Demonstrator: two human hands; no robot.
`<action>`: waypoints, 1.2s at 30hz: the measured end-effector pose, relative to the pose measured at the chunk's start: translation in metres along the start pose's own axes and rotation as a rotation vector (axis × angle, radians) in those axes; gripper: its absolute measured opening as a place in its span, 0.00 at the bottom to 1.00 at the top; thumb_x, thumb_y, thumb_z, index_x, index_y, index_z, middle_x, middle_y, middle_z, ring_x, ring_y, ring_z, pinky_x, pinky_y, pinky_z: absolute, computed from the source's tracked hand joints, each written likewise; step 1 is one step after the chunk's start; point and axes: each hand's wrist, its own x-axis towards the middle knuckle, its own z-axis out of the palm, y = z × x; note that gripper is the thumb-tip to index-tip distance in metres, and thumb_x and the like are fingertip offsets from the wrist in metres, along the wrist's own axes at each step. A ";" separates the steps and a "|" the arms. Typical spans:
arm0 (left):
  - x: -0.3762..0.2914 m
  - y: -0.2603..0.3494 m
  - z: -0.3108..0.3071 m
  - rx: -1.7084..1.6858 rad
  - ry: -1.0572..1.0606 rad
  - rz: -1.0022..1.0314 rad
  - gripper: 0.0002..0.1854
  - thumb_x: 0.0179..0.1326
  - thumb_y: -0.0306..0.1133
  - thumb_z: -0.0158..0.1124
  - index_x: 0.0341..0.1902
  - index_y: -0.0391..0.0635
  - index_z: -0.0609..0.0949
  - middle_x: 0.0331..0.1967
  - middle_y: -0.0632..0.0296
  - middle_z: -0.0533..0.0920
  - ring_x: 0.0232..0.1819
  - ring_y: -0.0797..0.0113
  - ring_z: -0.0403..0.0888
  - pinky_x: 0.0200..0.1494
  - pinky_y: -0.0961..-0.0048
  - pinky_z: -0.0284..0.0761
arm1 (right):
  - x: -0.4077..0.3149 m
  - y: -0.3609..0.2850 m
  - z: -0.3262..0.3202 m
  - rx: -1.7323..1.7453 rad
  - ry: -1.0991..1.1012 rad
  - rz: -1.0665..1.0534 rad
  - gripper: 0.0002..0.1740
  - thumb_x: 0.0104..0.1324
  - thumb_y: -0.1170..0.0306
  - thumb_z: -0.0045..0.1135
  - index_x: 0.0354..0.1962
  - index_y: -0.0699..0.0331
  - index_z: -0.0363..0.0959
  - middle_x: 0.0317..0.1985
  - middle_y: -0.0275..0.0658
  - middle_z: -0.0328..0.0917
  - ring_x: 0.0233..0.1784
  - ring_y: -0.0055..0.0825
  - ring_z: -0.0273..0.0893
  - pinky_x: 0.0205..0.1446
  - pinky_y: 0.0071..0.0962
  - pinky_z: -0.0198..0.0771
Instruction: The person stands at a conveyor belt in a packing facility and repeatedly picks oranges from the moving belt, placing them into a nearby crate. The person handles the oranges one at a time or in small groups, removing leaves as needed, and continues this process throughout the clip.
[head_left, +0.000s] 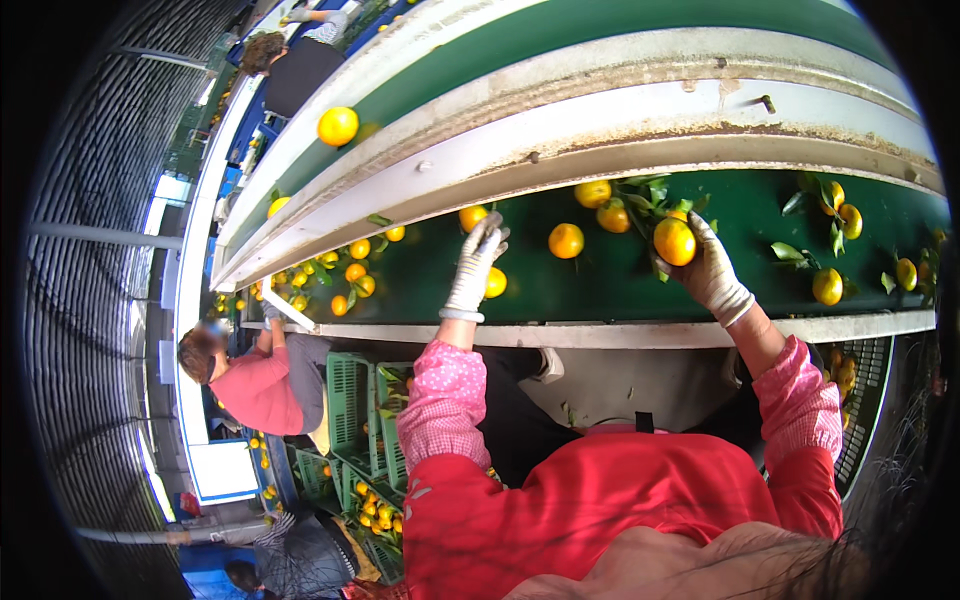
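My right hand (701, 270), in a striped work glove, grips an orange citrus fruit (674, 241) above the green conveyor belt (525, 259). Just left of it lie leafy citrus fruits (613, 217), and a single fruit (565, 241) rests nearer the middle of the belt. My left hand (482, 251), gloved too, reaches over the belt between one fruit (472, 217) at its fingertips and another (496, 283) beside the palm. Whether its fingers touch the farther fruit, or hold anything, cannot be told. More fruits with leaves (827, 286) lie to the right.
A metal rail (600, 335) edges the belt near me. Beyond the far metal wall (480, 161) runs a second belt (420, 82) with a fruit (338, 126). Green plastic crates (350, 405) stand at lower left, near a seated person (255, 382). Another crate (870, 420) stands right.
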 end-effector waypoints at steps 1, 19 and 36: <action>-0.006 -0.007 -0.015 0.259 0.050 0.085 0.25 0.69 0.34 0.60 0.68 0.46 0.71 0.68 0.55 0.71 0.63 0.59 0.76 0.63 0.68 0.71 | 0.003 0.002 -0.003 -0.004 -0.063 -0.036 0.23 0.69 0.47 0.54 0.55 0.48 0.70 0.53 0.35 0.76 0.56 0.32 0.75 0.54 0.44 0.77; -0.047 -0.014 0.000 0.529 -0.102 0.047 0.26 0.67 0.39 0.63 0.66 0.46 0.73 0.68 0.56 0.69 0.73 0.59 0.62 0.69 0.63 0.63 | -0.003 0.014 -0.012 -0.095 -0.167 0.008 0.20 0.72 0.52 0.51 0.46 0.60 0.76 0.48 0.42 0.80 0.53 0.44 0.79 0.42 0.42 0.82; 0.004 -0.018 -0.091 0.729 0.228 0.364 0.13 0.65 0.26 0.62 0.52 0.40 0.83 0.41 0.62 0.87 0.40 0.73 0.83 0.47 0.74 0.77 | -0.010 0.020 0.010 -0.034 -0.120 0.075 0.14 0.68 0.61 0.56 0.43 0.63 0.76 0.45 0.39 0.79 0.49 0.39 0.79 0.44 0.44 0.80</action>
